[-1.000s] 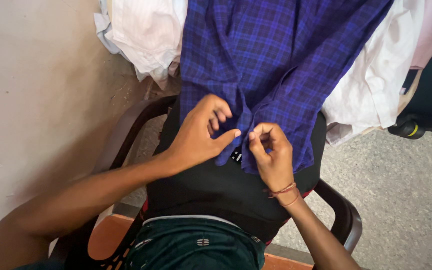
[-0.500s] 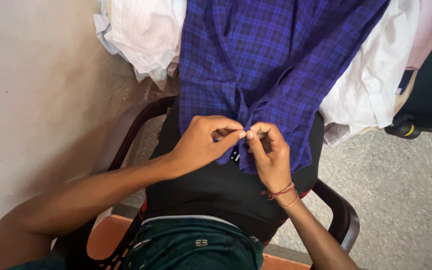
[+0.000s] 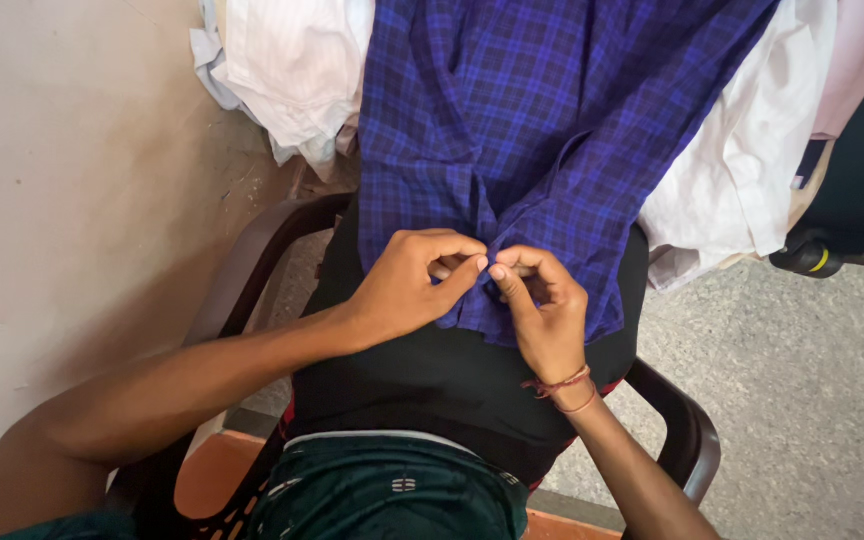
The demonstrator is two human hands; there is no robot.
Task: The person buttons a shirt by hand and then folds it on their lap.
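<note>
Item: blue-and-purple checked shirt (image 3: 542,120), laid lengthwise over a black cushion (image 3: 432,375) on a dark plastic armchair (image 3: 252,270), its lower hem hanging toward the person and its upper part running out of the top of the view. Front opening ran down the middle, the two edges meeting near the hem. Left hand (image 3: 407,285): fingers curled, thumb and forefinger pressed together, pinching the left edge of the shirt's opening just above the hem. Right hand (image 3: 544,315): fingers curled inward, thumb tip pressed against the fabric, pinching the right edge of the same opening; thumb tips of the two hands touched or nearly touched. What lay between the fingertips was hidden by the fingers. Red thread band (image 3: 562,388) on the right wrist. Adjacent: pile of white garments (image 3: 292,70) just beside the shirt at upper left, partly under it; further white cloth (image 3: 742,170) at the right, draped past the chair's edge; pale pink cloth (image 3: 862,60) at the far right corner. Surroundings: beige wall (image 3: 82,170) at left, grey speckled floor (image 3: 802,400) at right, dark green fabric (image 3: 392,490) at the bottom edge.
</note>
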